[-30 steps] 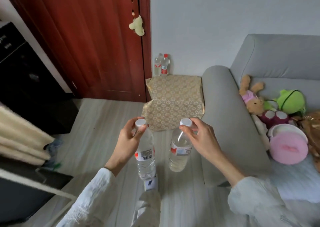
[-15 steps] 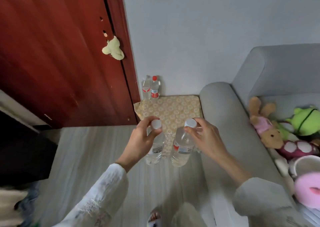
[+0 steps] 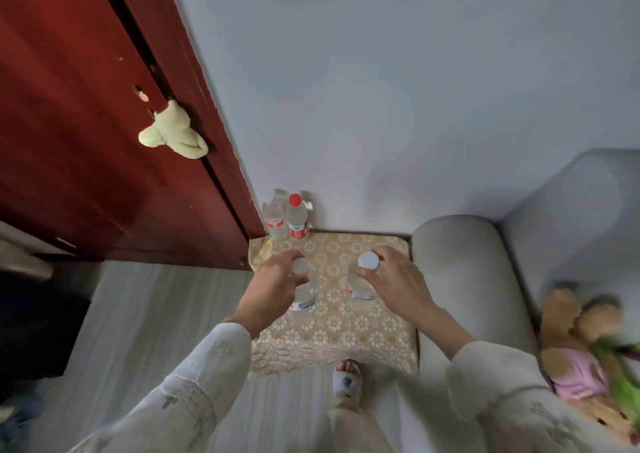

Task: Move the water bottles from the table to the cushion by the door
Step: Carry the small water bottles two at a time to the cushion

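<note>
A gold patterned cushion (image 3: 349,328) lies on the floor between the red door (image 3: 86,106) and the sofa arm. My left hand (image 3: 273,290) grips the neck of a clear white-capped water bottle (image 3: 304,298) held upright over the cushion's left part. My right hand (image 3: 394,283) grips a second white-capped bottle (image 3: 360,288) by its neck over the cushion's middle. Whether either bottle touches the cushion I cannot tell. Two more bottles (image 3: 289,218), one with a red cap, stand at the cushion's far edge against the wall.
A grey sofa arm (image 3: 460,279) borders the cushion on the right, with plush toys (image 3: 585,345) on the seat. A small plush (image 3: 173,134) hangs on the door. My slippered foot (image 3: 347,378) stands at the cushion's near edge. Dark furniture (image 3: 34,331) is at left.
I have stepped up to the cushion. Both hands have carried their bottles forward and down, from above the floor to above the cushion.
</note>
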Demonstrator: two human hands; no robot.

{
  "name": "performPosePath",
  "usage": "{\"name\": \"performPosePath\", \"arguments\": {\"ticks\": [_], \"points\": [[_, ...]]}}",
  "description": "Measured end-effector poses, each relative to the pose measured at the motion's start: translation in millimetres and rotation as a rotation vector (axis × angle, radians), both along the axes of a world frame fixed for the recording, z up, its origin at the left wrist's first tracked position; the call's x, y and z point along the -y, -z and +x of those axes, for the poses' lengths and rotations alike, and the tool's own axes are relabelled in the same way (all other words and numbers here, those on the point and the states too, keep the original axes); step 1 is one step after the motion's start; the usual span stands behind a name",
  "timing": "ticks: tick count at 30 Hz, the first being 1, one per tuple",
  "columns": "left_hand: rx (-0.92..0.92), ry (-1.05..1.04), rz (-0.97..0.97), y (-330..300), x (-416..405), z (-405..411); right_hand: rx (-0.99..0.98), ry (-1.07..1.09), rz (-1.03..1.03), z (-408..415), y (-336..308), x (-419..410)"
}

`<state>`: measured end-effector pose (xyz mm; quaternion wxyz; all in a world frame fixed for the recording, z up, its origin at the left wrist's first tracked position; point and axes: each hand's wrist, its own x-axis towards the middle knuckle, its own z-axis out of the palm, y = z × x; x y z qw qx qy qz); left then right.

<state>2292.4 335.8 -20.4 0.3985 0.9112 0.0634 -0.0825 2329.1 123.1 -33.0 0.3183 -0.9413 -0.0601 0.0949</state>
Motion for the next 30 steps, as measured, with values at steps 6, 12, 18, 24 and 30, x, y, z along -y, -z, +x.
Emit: {"name": "performPosePath", "arguments": {"ticks": [6,12,18,24,30], "points": [[-0.004,0.153,0.195,50,16,101,-0.157,-0.091,-0.07,100,45,-7],[-0.02,0.178,0.265,104,22,183,-0.293,-0.009,0.003,184,97,-20],[-0.06,0.175,0.25,143,20,238,-0.311,0.002,0.079,230,142,-32],[-0.062,0.146,0.251,167,5,270,-0.303,0.007,0.149,253,166,-46],[-0.064,0.081,0.181,178,5,278,-0.264,0.027,0.215,260,176,-49]]}}
